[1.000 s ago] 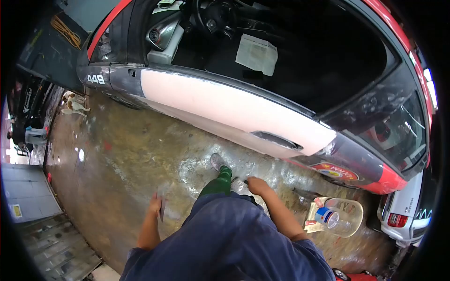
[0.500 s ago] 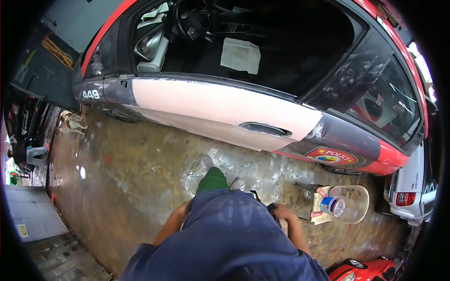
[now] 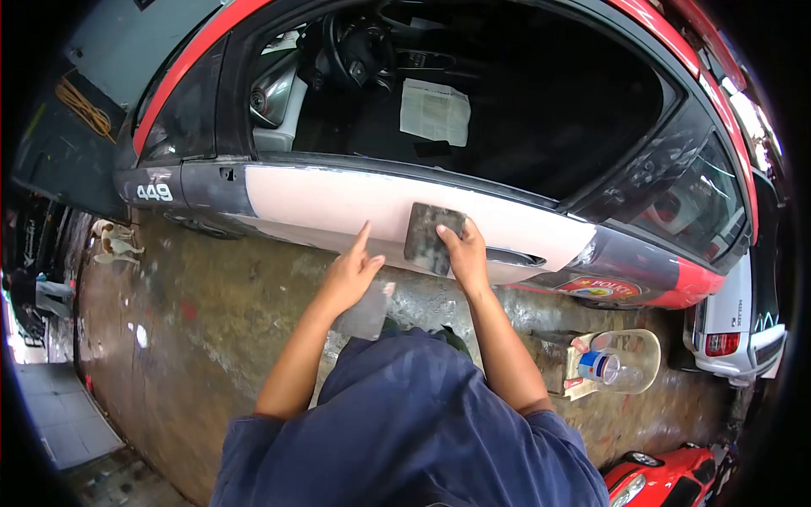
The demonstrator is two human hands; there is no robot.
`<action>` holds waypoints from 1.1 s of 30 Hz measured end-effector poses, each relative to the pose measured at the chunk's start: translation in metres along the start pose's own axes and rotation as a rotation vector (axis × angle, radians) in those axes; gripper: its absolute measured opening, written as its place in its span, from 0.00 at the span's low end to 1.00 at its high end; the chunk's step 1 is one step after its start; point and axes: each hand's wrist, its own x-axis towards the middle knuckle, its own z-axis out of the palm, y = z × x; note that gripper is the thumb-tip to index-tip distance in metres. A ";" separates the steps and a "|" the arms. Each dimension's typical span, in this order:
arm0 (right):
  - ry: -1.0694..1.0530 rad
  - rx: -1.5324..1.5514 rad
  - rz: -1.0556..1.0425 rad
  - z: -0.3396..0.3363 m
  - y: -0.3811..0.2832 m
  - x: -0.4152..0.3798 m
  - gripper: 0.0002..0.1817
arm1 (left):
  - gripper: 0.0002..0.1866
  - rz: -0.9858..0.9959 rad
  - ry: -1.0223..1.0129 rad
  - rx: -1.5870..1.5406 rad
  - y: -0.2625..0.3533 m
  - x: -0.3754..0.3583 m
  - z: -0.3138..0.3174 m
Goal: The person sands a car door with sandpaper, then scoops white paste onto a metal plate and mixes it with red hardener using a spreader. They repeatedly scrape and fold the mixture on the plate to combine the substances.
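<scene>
My left hand (image 3: pixel 348 275) is in front of the car door, its index finger stretched toward the panel. A thin grey rectangular sheet (image 3: pixel 363 314) hangs beneath that palm, gripped by the curled fingers. In my right hand (image 3: pixel 466 252) is a dark, mottled rectangular pad (image 3: pixel 429 237), with the thumb lying across its face. The pad overlaps the pale pink, filler-coloured car door (image 3: pixel 325 198), left of the door handle (image 3: pixel 515 258).
Inside the open window lies a newspaper (image 3: pixel 435 112). On the right, a chair (image 3: pixel 646 359) holds a clear plastic container with a blue label (image 3: pixel 596 367). A white vehicle (image 3: pixel 725 325) and a red car (image 3: pixel 663 482) stand farther right. Two dogs (image 3: pixel 116 242) are at left.
Both hands have risen from beside my waist to the front of the door. The dark pad and the grey sheet have come into view with them.
</scene>
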 end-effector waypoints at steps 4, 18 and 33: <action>0.060 -0.037 -0.013 0.022 -0.004 0.028 0.14 | 0.44 0.097 -0.113 0.156 0.021 0.042 -0.012; 0.162 -0.016 0.038 0.042 -0.003 0.040 0.14 | 0.45 0.210 -0.130 0.226 0.001 0.085 -0.005; 0.252 -0.042 0.053 0.058 -0.010 0.037 0.14 | 0.45 0.238 -0.137 0.245 -0.003 0.092 0.002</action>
